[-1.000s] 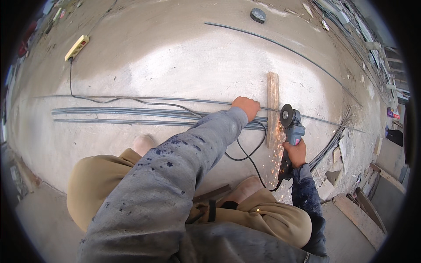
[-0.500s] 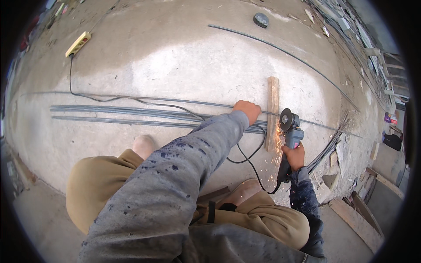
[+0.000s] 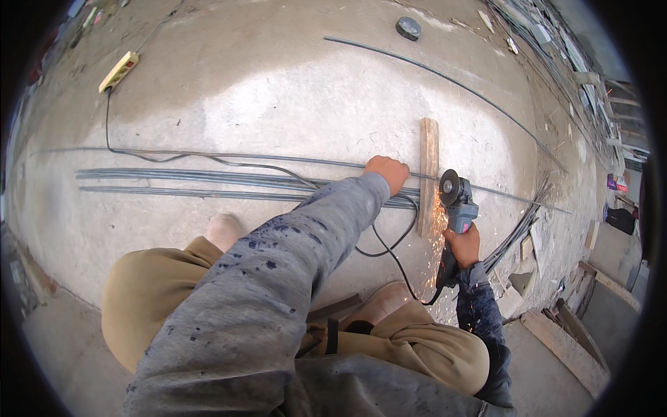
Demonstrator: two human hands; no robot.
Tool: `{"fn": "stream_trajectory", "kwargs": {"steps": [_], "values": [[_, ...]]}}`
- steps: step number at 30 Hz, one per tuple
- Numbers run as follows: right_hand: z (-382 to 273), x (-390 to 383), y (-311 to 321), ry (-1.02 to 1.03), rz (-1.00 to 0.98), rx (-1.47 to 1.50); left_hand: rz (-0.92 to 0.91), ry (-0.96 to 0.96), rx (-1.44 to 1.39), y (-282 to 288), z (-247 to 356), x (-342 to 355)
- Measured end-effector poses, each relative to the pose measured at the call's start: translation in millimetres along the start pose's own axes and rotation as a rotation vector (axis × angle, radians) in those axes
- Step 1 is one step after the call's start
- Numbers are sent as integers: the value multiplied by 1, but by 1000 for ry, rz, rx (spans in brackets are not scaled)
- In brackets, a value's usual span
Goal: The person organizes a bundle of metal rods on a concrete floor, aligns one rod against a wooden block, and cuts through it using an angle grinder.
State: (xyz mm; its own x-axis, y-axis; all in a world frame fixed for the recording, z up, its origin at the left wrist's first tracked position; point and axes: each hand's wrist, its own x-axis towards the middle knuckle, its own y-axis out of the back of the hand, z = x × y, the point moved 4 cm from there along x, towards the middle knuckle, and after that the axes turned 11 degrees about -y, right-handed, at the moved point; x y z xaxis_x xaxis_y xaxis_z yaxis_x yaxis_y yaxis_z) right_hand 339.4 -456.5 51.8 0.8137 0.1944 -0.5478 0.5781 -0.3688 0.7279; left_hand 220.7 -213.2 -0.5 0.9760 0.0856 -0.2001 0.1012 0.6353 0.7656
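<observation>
My left hand [image 3: 388, 172] is closed around a long thin steel rod [image 3: 278, 158] lying crosswise over a short wooden beam [image 3: 428, 139]. My right hand [image 3: 464, 243] grips an angle grinder [image 3: 460, 206], whose disc [image 3: 449, 186] meets the rod just right of the beam, and orange sparks [image 3: 438, 229] spray downward from there toward my right foot [image 3: 382, 302]. A bundle of steel rods [image 3: 208, 178] lies below my left hand, partly under my left sleeve. The grinder's black cord [image 3: 396, 252] loops on the concrete.
A yellow power strip [image 3: 119, 71] sits at the upper left. At the top lie a dark round object [image 3: 408, 28] and another rod [image 3: 445, 74]. More rods [image 3: 517, 229], boards [image 3: 570, 354] and scattered debris line the right side.
My hands, the grinder and the rod stay almost in place, with only a slight shift of the whole view. Sparks keep flying from the disc.
</observation>
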Motion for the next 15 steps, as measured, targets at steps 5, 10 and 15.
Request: {"fn": "stream_trajectory", "kwargs": {"steps": [5,10,15], "values": [[-9,14,2,73,33,21,-20,10,-5,2,4,3],[-12,15,1,86,58,-39,-20,8,21,2,3,1],[1,0,0,59,31,-6,-26,13,4,4,2,0]]}}
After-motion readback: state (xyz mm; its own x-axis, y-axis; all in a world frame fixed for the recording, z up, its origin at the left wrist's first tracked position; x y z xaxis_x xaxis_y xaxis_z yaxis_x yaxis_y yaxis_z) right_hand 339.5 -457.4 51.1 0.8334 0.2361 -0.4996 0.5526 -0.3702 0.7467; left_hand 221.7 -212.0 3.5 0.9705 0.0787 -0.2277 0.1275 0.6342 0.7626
